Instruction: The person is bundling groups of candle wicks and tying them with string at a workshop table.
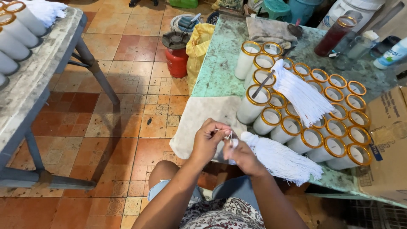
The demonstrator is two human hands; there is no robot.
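Note:
My left hand (210, 139) and my right hand (241, 155) meet at the near edge of the green table (216, 72). Between their fingertips they pinch a thin white wick (229, 136) with a small metal piece. A thick bundle of white wicks (280, 159) lies under my right hand and fans out to the right. A second white wick bundle (302, 96) rests on top of the candle glasses (313, 123), several white-filled glasses with gold rims packed together. A thin metal rod (263, 85) leans across one glass.
A cardboard box (388, 140) stands at the right. A red gas burner (176, 54) and a yellow sack (199, 46) sit on the tiled floor. A second table (34, 80) with more candle glasses is at the left. A dark red glass (335, 36) and bottles stand at the back.

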